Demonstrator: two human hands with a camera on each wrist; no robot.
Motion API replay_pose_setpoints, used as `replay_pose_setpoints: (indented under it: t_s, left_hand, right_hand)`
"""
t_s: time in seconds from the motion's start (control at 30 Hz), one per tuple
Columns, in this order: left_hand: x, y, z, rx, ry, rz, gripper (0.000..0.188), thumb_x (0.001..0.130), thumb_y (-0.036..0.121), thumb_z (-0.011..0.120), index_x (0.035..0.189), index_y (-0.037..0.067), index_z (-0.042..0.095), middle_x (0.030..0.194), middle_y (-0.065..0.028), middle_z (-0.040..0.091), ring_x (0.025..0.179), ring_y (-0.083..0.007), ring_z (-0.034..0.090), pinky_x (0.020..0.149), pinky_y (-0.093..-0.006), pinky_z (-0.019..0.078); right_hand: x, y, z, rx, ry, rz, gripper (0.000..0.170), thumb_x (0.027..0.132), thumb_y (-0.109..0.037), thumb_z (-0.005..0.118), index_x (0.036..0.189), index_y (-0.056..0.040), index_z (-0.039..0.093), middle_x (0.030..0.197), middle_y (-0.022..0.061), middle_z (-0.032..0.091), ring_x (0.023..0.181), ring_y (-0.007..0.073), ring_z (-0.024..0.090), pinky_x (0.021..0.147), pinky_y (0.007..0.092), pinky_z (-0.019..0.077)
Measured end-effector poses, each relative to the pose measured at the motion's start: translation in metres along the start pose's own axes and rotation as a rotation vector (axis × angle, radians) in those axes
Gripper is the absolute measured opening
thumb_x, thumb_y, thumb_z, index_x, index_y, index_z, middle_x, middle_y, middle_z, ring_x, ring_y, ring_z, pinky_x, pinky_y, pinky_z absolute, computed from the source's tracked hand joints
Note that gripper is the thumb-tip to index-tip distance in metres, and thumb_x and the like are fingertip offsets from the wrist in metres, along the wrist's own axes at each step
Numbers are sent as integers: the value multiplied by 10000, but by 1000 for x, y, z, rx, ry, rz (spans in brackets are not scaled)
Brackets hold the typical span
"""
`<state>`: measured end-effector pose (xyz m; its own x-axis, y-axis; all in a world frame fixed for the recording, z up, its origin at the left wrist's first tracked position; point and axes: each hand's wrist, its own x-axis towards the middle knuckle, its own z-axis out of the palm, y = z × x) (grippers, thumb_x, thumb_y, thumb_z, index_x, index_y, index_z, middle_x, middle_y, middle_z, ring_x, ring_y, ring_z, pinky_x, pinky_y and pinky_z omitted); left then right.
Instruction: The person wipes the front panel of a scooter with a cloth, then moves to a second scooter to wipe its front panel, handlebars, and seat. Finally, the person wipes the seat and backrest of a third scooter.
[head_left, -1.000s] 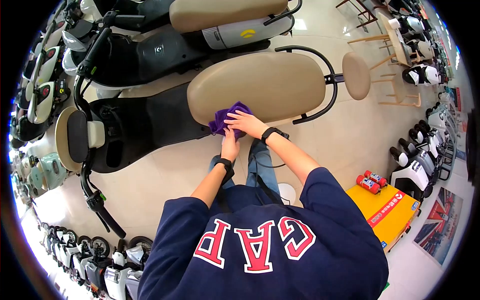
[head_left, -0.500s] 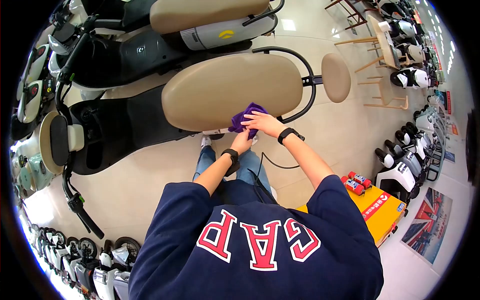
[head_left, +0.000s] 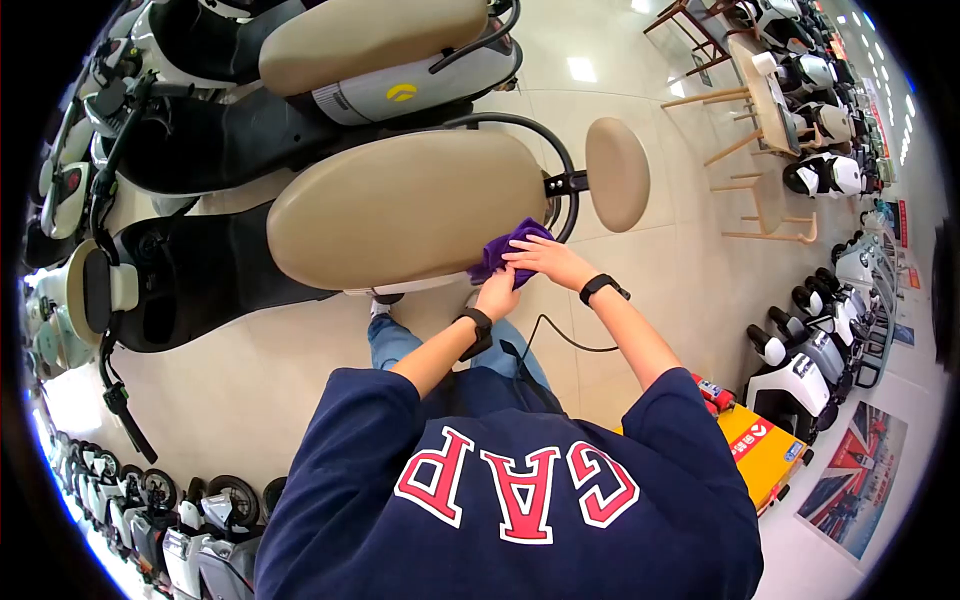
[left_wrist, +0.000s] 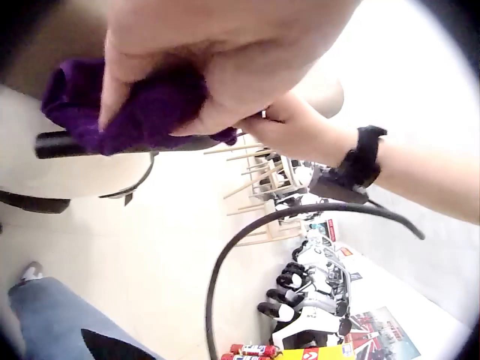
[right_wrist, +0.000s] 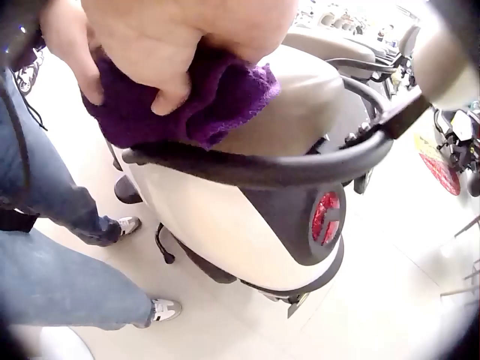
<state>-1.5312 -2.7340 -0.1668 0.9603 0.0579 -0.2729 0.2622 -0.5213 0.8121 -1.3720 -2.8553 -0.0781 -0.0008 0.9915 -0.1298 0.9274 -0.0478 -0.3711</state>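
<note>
At the near rear edge of a scooter's tan seat (head_left: pixel 410 205), both hands hold a crumpled purple cloth (head_left: pixel 488 260). My left hand (head_left: pixel 497 294) grips the cloth's near side, its thumb and fingers around the fabric in the left wrist view. My right hand (head_left: pixel 555 262) lies over the cloth's rear side, and in the right wrist view its thumb and fingers (right_wrist: pixel 171 96) pinch the fabric. Just beneath the cloth runs the black grab rail (right_wrist: pixel 285 171), which curves around the seat's back. The scooter's white rear body (right_wrist: pixel 202 214) shows below the rail.
A round tan backrest (head_left: pixel 617 175) stands behind the rail. Another scooter (head_left: pixel 375 45) is parked close on the far side. A yellow box (head_left: pixel 762 450) with red fire extinguishers stands at right. A black cable (left_wrist: pixel 214 300) loops from the right wrist.
Both hands and the purple cloth have slid along the seat's near edge toward the backrest. The head view has shifted, so the scooter appears farther left.
</note>
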Motion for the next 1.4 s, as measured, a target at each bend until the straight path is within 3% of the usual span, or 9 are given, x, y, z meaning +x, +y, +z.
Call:
replay_pose_setpoints:
  t_s: [0.27,0.4,0.47,0.6,0.7,0.93,1.2,1.33,1.4]
  left_hand:
    - [51,75,24,189,65,-98,587,787,61,629,1319,-136,476,1040,-337,643,939,-446,677,812,-488,572]
    - [86,93,39,328,112,46,720,780,115,717,1379,-145,415,1139,-332,604,974,-426,673,810,-460,578]
    - [104,103,33,332,11,43,786,790,119,720,1429,-161,357,1249,-378,564,1021,-433,668,858,-439,577]
    - [108,94,38,446,42,138,800,802,58,678,1463,-170,290,1340,-419,488,1168,-470,601,977,-455,534]
    - [87,71,30,271,22,220,868,797,-65,589,1549,-107,157,1491,-416,338,1333,-498,460,1132,-466,404]
    - [30,46,2,297,-34,287,913,770,-104,603,1580,-17,190,1533,-300,371,1418,-434,383,1205,-447,317]
    - [-14,14,-10,320,-60,247,877,773,-109,616,1561,-25,240,1537,-340,343,1413,-465,380,1197,-457,330]
    - [-35,-17,-23,355,-142,233,842,776,-101,619,1545,-31,283,1515,-352,369,1349,-478,449,1165,-472,367]
    - [-43,-37,-23,387,-137,268,779,787,-74,613,1514,-24,337,1481,-346,425,1323,-474,478,1130,-480,404]
  right_hand:
    - [-61,51,5,91,153,204,512,816,99,544,1239,-161,670,1402,-35,625,1371,230,519,1172,420,407]
    - [-92,77,1,250,228,388,635,796,170,463,1296,-175,646,1432,0,605,1389,254,503,1140,416,432]
    - [-101,83,0,286,322,448,693,772,205,418,1289,-197,643,1427,-4,605,1290,285,578,1021,395,524]
    - [-99,65,10,492,475,548,695,768,204,427,1326,-164,616,1480,35,556,1310,300,554,1056,406,492]
    - [-89,49,43,527,667,550,679,754,205,440,1337,-109,592,1501,87,529,1322,328,543,1093,410,461]
    - [-68,-19,74,381,515,713,692,759,144,578,1393,-129,540,1542,109,469,1294,392,552,1004,448,536]
    - [-46,-61,96,401,396,700,686,768,132,588,1424,-50,503,1522,212,462,1273,429,554,1010,448,531]
    - [-21,-90,91,470,249,757,584,815,103,532,1388,-12,523,1501,239,469,1120,426,620,936,491,552]
    - [-11,-96,107,466,339,726,526,828,60,550,1348,-14,552,1165,253,672,944,438,673,850,509,564]
